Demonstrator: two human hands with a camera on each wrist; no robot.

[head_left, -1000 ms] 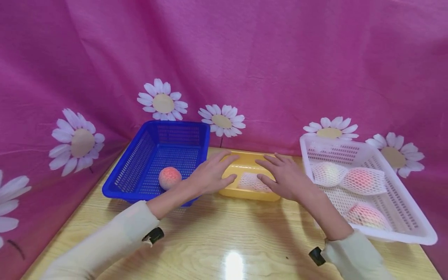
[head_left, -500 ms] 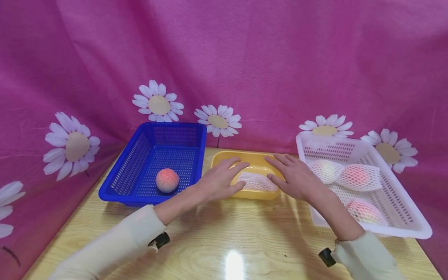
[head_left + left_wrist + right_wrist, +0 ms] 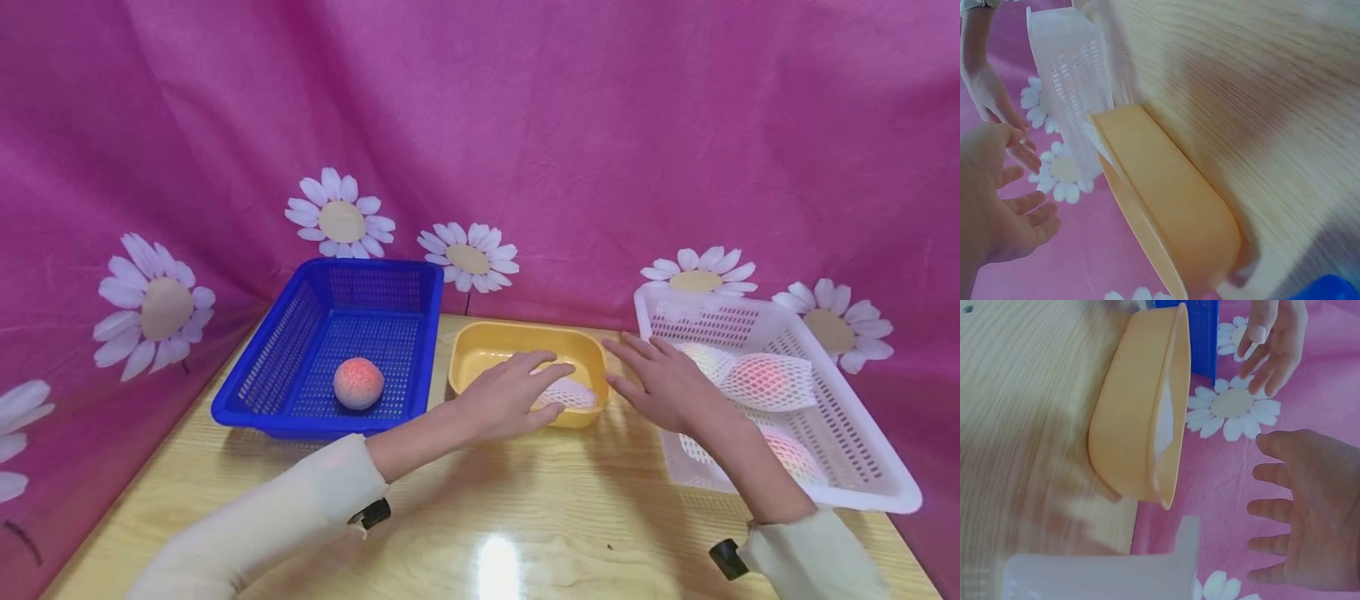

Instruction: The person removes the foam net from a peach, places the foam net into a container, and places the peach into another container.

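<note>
Where the left hand (image 3: 506, 398) hangs: above the near side of the tray (image 3: 480, 358), back upward, fingers apart and loosely bent, with nothing in its grasp; the left wrist view shows it clear of the rim.
Right hand (image 3: 671, 385): raised just beside the tray's right end and partly in front of the white basket (image 3: 840, 400), fingers stretched forward and well spread, holding nothing.
Net (image 3: 572, 393): white, close-meshed, flat-looking, lying low in the tray towards its near right; the left fingers hide part of it.
Tray: yellow, glossy, round-cornered, on the wood-grain table (image 3: 540, 525).
White basket, to the right: slotted walls, three fruit (image 3: 757, 379) in white mesh, one pale, two flushed pink, the nearest partly hidden.
Blue basket (image 3: 386, 287), to the left: one bare peach (image 3: 358, 384) inside, pink-red above, whitish below.
Cloth (image 3: 525, 150): magenta, daisy-patterned, behind everything.
</note>
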